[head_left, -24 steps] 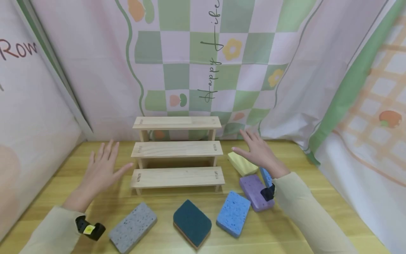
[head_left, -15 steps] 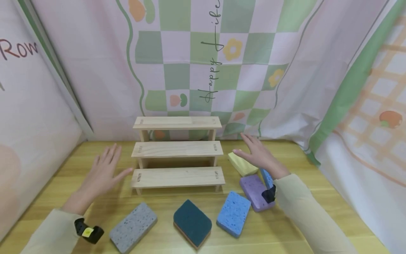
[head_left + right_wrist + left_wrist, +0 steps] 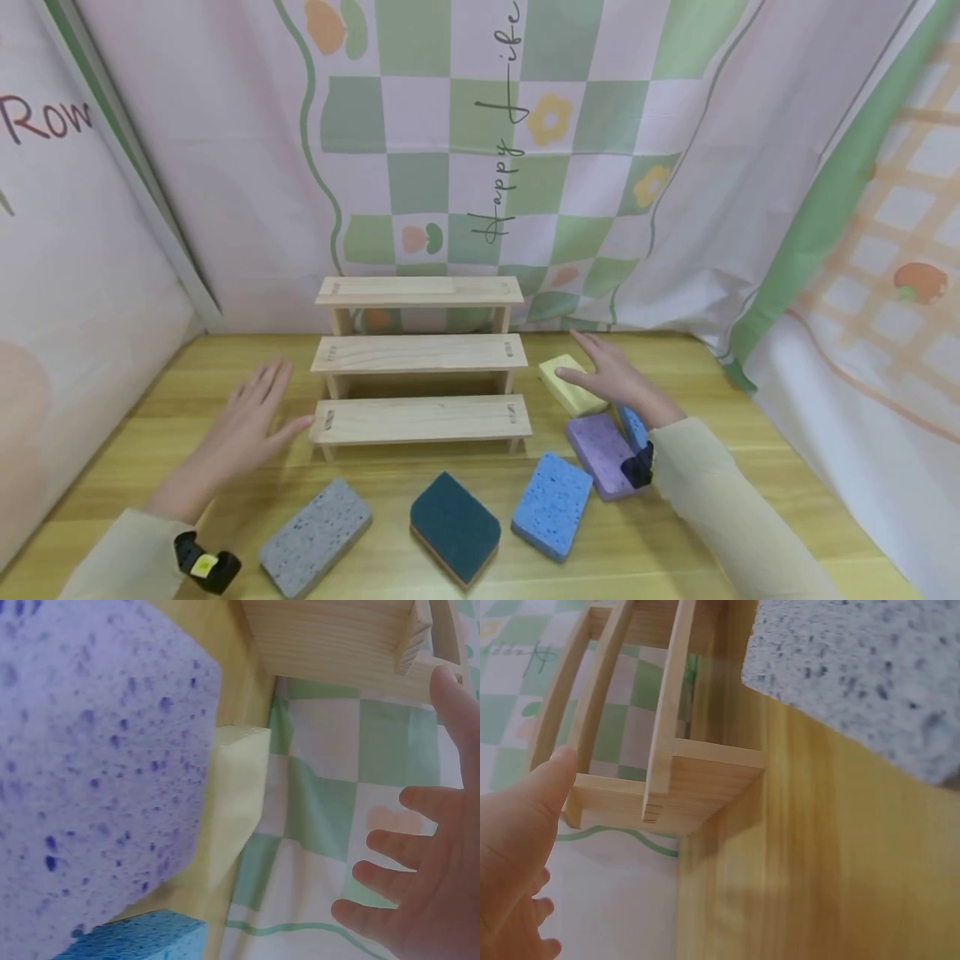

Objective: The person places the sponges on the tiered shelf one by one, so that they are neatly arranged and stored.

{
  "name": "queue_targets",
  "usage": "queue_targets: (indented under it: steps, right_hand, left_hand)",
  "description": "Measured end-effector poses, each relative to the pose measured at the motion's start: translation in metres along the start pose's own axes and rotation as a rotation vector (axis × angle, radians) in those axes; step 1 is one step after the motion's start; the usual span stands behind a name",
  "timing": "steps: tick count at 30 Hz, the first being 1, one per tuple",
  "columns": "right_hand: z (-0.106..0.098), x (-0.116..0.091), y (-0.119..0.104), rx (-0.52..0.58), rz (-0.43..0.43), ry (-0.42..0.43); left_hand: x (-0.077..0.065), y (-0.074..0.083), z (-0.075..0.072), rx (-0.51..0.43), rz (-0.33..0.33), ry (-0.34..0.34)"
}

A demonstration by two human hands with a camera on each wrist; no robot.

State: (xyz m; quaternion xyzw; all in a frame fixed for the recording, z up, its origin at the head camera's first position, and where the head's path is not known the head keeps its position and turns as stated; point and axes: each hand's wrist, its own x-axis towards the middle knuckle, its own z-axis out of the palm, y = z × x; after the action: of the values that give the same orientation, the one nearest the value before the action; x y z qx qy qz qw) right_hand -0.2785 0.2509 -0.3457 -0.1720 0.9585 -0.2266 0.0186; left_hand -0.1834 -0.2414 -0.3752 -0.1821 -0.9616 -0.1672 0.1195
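My left hand (image 3: 243, 429) hovers over the table left of a three-tier wooden stand (image 3: 420, 418), fingers straight and thumb spread, holding nothing. In the left wrist view a grey speckled sponge (image 3: 862, 682) looms close. On the other side, my right hand (image 3: 618, 375) is held out above a pale yellow sponge (image 3: 572, 392), also with straight fingers and nothing in it. Under the right wrist lie a purple sponge (image 3: 600, 454) and a blue sponge (image 3: 633, 427) partly hidden by the arm. All three shelves of the stand are bare.
Along the front lie the grey sponge (image 3: 317, 537), a sponge with a dark green scouring face (image 3: 455, 529) and a second blue sponge (image 3: 552, 506). Behind the wooden table (image 3: 397, 575) hangs a checked curtain (image 3: 480, 183), with more cloth at both sides.
Both hands have sunk slightly, the left fingertips and right fingertips coming lower in the head view. The sponges and stand have stayed where they were.
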Motion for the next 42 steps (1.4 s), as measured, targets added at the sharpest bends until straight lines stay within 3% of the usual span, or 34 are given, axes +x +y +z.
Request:
queue_targets:
  steps: [13,29,42]
  right_hand:
    - [0.009,-0.004,0.012,0.045,-0.001,-0.009]
    - [0.017,-0.008,0.027,0.067,0.002,-0.031]
    - [0.021,-0.011,0.034,0.056,0.067,-0.091]
  left_hand:
    - [-0.007,-0.001,0.011,-0.030,-0.025,-0.071]
    - [-0.010,0.002,0.024,-0.031,0.005,-0.083]
    - [-0.010,0.004,0.030,-0.028,0.051,-0.075]
